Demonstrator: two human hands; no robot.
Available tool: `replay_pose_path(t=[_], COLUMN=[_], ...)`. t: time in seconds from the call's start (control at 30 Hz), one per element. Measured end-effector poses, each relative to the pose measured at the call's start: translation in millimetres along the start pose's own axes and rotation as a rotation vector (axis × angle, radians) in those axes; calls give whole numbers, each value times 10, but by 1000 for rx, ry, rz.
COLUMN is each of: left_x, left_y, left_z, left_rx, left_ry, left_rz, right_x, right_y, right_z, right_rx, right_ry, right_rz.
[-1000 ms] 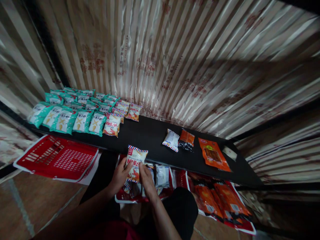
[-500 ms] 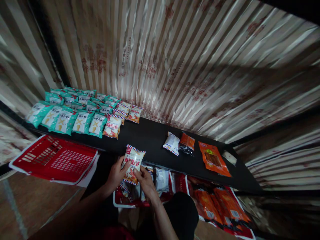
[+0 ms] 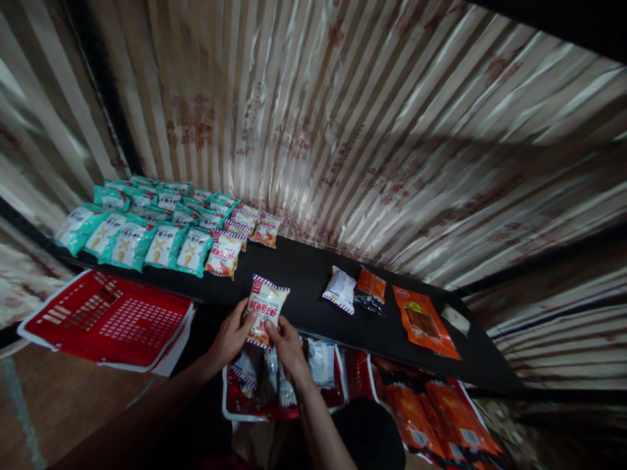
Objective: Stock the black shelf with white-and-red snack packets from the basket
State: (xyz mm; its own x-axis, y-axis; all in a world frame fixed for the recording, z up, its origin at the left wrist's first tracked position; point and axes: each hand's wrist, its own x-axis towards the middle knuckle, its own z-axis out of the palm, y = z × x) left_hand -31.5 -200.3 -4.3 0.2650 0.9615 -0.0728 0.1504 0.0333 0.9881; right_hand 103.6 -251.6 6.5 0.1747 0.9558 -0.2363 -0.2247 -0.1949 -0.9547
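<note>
A white snack bag with red print and striped ends (image 3: 265, 305) is held upright between both hands, in front of the black shelf's (image 3: 304, 274) near edge. My left hand (image 3: 235, 333) grips its left side, and my right hand (image 3: 287, 343) pinches its lower right side. To the left on the shelf stand rows of teal snack bags (image 3: 130, 241), with several matching striped bags (image 3: 224, 253) beside them. Under my hands, a red basket with a white rim (image 3: 284, 414) contains more small bags.
Farther right on the shelf lie a striped bag (image 3: 339, 289), an orange-black packet (image 3: 370, 289), a flat orange packet (image 3: 424, 321) and a white object (image 3: 455, 320). Below are a red basket (image 3: 132, 320) at left and orange packets (image 3: 455, 411) in another basket at right.
Both hands have raised the held bag slightly, toward the shelf, and it shows more of its front. The view has shifted a little.
</note>
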Motion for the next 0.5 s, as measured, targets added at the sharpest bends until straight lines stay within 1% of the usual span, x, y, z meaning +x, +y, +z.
replay_pose_path(t=[0.07,0.27,0.5], left_x=[29,131,362], left_y=[-24,-107,-59], left_z=[-2,-2,14], left_rx=[-24,-50,22], left_ry=[13,1,25], left_rz=[0,12,52], right_x=[50,119,235], right_y=[-6,-38,-126], right_z=[-7,17,56], right_rx=[-16,-50,-123], right_ry=[-4,6,89], right_rz=[-15,-27,-84])
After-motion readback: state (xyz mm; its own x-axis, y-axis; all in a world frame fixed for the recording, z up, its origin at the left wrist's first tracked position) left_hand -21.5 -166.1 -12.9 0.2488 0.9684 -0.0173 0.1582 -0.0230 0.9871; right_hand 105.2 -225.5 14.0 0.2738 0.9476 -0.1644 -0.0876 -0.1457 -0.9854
